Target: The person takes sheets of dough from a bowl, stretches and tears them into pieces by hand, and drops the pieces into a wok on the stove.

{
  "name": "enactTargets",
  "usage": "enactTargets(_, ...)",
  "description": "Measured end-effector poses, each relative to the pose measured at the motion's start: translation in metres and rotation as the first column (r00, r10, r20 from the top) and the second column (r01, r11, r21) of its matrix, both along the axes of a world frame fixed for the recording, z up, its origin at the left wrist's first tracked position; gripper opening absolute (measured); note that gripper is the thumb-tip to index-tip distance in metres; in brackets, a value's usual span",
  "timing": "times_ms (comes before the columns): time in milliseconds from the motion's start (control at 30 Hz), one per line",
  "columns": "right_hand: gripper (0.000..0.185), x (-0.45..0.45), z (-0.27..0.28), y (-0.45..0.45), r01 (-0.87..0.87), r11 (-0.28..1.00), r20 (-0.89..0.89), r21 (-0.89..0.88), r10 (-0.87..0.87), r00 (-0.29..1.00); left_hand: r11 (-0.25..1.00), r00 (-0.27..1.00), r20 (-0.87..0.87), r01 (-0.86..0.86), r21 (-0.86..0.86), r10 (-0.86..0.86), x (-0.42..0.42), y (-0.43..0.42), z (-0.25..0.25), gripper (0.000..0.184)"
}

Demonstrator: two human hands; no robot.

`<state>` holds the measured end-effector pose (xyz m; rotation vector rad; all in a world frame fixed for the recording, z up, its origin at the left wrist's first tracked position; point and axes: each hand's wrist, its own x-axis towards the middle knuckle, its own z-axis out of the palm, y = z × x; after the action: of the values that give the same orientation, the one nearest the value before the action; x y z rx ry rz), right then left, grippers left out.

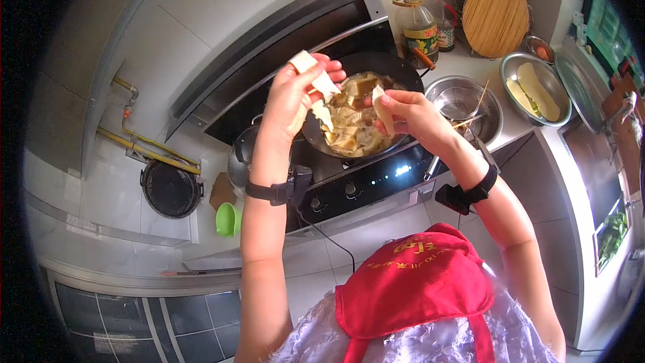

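Over the wok (310, 136) on the stove, both hands hold pale, flat pieces that look like dough. My left hand (293, 94) is closed around a long dough strip (304, 62), and its ragged lower end hangs over the pan. My right hand (413, 113) pinches a smaller dough piece (383, 113) between thumb and fingers, apart from the strip. In the wok, many pale and yellowish pieces (356, 114) lie in liquid. At the right, a metal bowl (566, 87) holds larger pale sheets (537, 87) and something green.
Behind the wok stand an oil bottle (420, 27), a red-capped bottle (443, 23) and a round wooden board (496, 17). A metal basin (496, 111) with chopsticks (478, 104) sits right of the stove. A lidded pot (240, 161) and green bowl (228, 220) are at left.
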<state>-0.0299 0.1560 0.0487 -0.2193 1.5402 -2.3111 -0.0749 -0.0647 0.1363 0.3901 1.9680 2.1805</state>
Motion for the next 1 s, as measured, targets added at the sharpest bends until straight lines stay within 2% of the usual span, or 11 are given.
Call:
enactTargets(100, 0.035, 0.000, 0.008, 0.000, 0.028, 0.998, -0.155, 0.054, -0.019, 0.988, 0.979, 0.996, -0.005, 0.092, -0.184, -0.094, 0.002, 0.002, -0.021, 0.022)
enactTargets(133, 0.039, -0.004, 0.006, -0.003, 0.034, 0.999, -0.202, -0.011, -0.035, 0.979, 0.993, 0.998, 0.023, 0.058, -0.104, -0.056, 0.009, 0.013, -0.026, 0.017)
enactTargets(233, 0.040, -0.006, 0.016, -0.014, 0.159, 0.987, -0.285, -0.030, -0.161, 0.945, 0.997, 0.995, 0.076, 0.069, -0.030, -0.067, 0.018, 0.026, -0.041, 0.023)
enactTargets(267, 0.037, -0.004, 0.023, -0.016, 0.236, 0.971, -0.292, 0.031, -0.217, 0.931, 1.000, 1.000, 0.009, 0.011, 0.002, -0.011, 0.018, 0.030, -0.048, 0.017)
enactTargets(400, 0.029, -0.011, 0.017, -0.023, 0.194, 0.981, -0.381, 0.001, -0.179, 0.907, 0.982, 0.973, -0.138, -0.188, 0.005, 0.187, 0.025, 0.037, -0.041, 0.008)
enactTargets(533, 0.020, -0.012, 0.014, -0.021, 0.170, 0.982, -0.403, 0.086, -0.121, 0.907, 0.978, 0.978, -0.054, -0.198, 0.065, 0.201, 0.019, 0.033, -0.043, 0.012)
enactTargets(633, 0.020, -0.012, 0.008, -0.021, 0.149, 0.986, -0.360, 0.079, -0.111, 0.926, 0.977, 0.978, -0.045, -0.199, 0.078, 0.203, 0.015, 0.029, -0.043, 0.015)
enactTargets(833, 0.019, -0.015, 0.004, -0.020, 0.130, 0.986, -0.353, 0.104, -0.086, 0.932, 0.996, 0.993, 0.083, -0.088, 0.034, 0.085, -0.001, 0.015, -0.039, 0.029)
enactTargets(933, 0.018, -0.020, 0.007, -0.018, 0.176, 0.974, -0.299, 0.140, -0.128, 0.945, 0.996, 0.963, 0.269, 0.015, 0.087, -0.037, -0.018, -0.001, -0.037, 0.040)
enactTargets(1000, 0.019, -0.037, 0.004, -0.014, 0.261, 0.912, -0.334, 0.317, -0.150, 0.931, 0.984, 0.968, 0.245, 0.089, -0.153, -0.049, -0.032, -0.019, -0.034, 0.042)
